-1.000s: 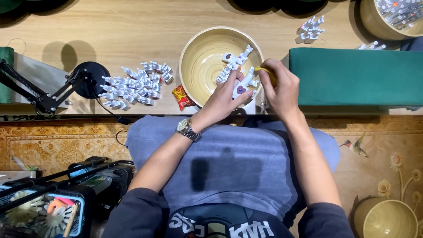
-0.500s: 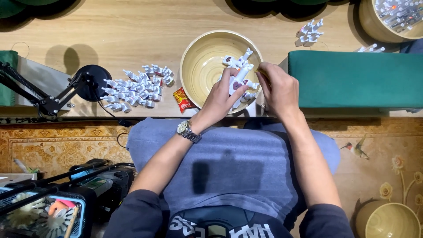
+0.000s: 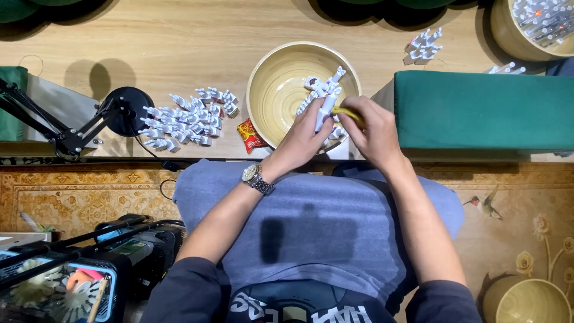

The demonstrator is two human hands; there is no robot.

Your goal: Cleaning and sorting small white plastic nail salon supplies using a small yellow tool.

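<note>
My left hand (image 3: 302,140) grips a white plastic piece (image 3: 326,107) over the near rim of a pale wooden bowl (image 3: 275,81). My right hand (image 3: 373,134) holds a small yellow tool (image 3: 345,112) whose tip meets that white piece. More white plastic pieces (image 3: 320,84) lie inside the bowl, just beyond my fingers. A metal watch (image 3: 256,177) sits on my left wrist.
A pile of several white pieces (image 3: 185,119) lies left of the bowl, with a red wrapper (image 3: 249,136) beside it. A green box (image 3: 484,107) stands on the right. A black lamp base and arm (image 3: 95,116) are at the left. Other bowls (image 3: 532,24) sit at the corners.
My left hand has turned the white piece more upright and closed around it. My right hand has shifted slightly left and down, bringing the yellow tool against the piece.
</note>
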